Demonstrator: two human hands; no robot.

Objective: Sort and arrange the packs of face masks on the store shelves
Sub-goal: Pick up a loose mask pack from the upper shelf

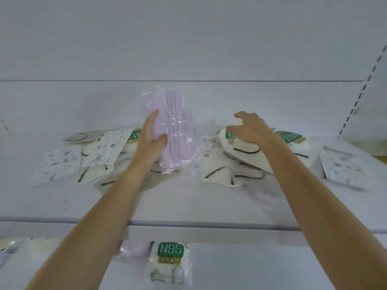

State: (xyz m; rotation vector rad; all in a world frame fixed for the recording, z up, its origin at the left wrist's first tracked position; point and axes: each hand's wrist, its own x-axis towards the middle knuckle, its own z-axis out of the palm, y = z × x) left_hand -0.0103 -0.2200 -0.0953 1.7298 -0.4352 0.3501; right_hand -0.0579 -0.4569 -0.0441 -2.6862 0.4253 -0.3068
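Note:
My left hand (151, 141) grips a clear pack of pale purple masks (178, 130), held upright above the white shelf (188, 206). My right hand (250, 130) hovers with fingers spread just over a white N95 pack with black straps (243, 148) in the pile at the right. More white cup-style masks (219, 172) lie below it. At the left lie patterned mask packs (60, 162) and cream masks. Whether the right fingers touch the pack is unclear.
Another patterned pack (343, 166) lies at the far right, and a purple pack (261, 193) near the shelf's front. On the lower shelf sit an N95 pack (169, 262) and a purple pack (134, 248). A slotted upright (364, 88) stands at the right.

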